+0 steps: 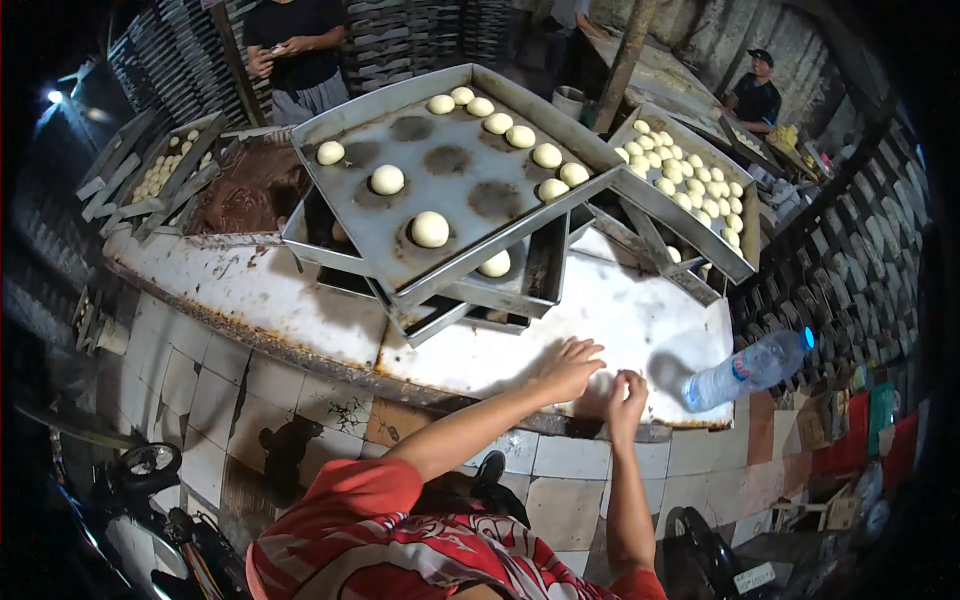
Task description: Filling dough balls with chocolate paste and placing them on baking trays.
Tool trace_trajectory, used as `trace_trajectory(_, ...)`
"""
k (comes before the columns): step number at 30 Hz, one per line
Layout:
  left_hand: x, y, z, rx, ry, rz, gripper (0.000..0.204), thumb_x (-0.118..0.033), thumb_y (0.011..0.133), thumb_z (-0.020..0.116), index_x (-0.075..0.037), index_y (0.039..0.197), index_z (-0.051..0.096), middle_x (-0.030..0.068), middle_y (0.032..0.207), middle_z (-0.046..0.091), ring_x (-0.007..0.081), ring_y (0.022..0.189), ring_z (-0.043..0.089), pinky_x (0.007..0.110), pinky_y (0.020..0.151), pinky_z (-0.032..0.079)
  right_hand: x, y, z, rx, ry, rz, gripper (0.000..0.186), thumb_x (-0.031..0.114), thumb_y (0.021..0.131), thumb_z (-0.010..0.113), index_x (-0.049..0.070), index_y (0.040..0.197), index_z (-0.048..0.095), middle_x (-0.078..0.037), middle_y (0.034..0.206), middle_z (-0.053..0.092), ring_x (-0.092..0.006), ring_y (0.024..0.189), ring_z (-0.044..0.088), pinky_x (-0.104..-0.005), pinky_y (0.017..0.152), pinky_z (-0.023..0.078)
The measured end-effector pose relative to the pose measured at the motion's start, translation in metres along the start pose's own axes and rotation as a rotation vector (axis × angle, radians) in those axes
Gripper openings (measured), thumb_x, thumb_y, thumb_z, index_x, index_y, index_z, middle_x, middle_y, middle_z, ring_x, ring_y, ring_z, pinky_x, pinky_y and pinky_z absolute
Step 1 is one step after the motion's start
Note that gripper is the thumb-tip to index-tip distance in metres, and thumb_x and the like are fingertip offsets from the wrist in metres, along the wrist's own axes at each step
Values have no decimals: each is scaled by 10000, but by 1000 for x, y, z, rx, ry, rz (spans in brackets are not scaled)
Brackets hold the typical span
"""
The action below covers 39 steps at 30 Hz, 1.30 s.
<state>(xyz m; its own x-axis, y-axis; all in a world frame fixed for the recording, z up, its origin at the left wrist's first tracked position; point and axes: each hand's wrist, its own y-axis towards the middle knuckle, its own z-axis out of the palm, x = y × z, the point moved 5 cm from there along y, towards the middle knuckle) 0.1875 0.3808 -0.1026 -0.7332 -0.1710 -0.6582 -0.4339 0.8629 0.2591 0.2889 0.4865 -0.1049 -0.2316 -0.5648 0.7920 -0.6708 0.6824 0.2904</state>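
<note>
Both hands are over a white, rust-edged tabletop (470,365). My left hand (569,372) reaches palm down, its fingers apart and slightly bent. My right hand (626,405) is just to its right with curled fingers; I cannot make out whether anything is in them. A water bottle with a blue cap (745,370) stands at the right edge, near my right hand. Beyond my hands, metal trays are stacked crosswise; the top tray (440,262) holds round pale dough balls (430,229).
More dough fills trays on the right (680,185) and left (170,170), beside a brown mass (235,200). A co-worker (290,55) stands behind; another (755,100) is back right. Parked motorbikes (140,500) are below left and right. A post (625,55) rises behind.
</note>
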Motion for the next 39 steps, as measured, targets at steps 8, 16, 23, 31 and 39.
trace_trajectory(8, -72, -101, -209, 304, -813, -41, 429, -65, 874, 542, -9, 1284, 432, 134, 1195, 567, 196, 1129, 517, 329, 980, 370, 48, -14, 71, 484, -55, -628, 120, 9, 680, 622, 32, 786, 571, -156, 804, 548, -356, 813, 528, -409, 738, 429)
trace_trajectory(16, 43, -90, -508, -282, 233, -372, 377, -246, 863, 546, -39, 1177, 524, 127, 1086, 603, 213, 971, 582, 322, 861, 458, 6, 87, 90, 181, -309, -129, 209, 116, 838, 510, -29, 696, 561, -192, 824, 544, -352, 776, 468, -439, 698, 373)
trace_trajectory(23, 195, -16, -486, 657, 735, -487, 533, -183, 732, 634, -76, 1223, 457, 196, 1082, 571, 333, 1031, 549, 442, 849, 442, 51, 6, 71, 830, -564, 341, 292, 144, 752, 628, -4, 996, 563, -175, 854, 617, -300, 822, 593, -358, 722, 479)
trace_trajectory(31, 185, -85, -572, -310, -566, -184, 371, -108, 769, 573, -6, 1113, 479, 158, 1076, 545, 237, 959, 549, 341, 811, 467, 468, 111, 114, 402, 267, -430, 314, 148, 853, 576, -45, 1087, 498, -95, 977, 578, -182, 871, 569, -273, 763, 467)
trace_trajectory(39, 177, -335, -458, -968, -1812, -244, 424, -228, 840, 514, 6, 1188, 455, 162, 1123, 553, 263, 1007, 541, 381, 849, 463, 463, 151, 326, 578, -398, -347, 724, 626, 887, 270, -15, 1003, 586, -219, 1009, 606, -361, 960, 567, -441, 908, 391)
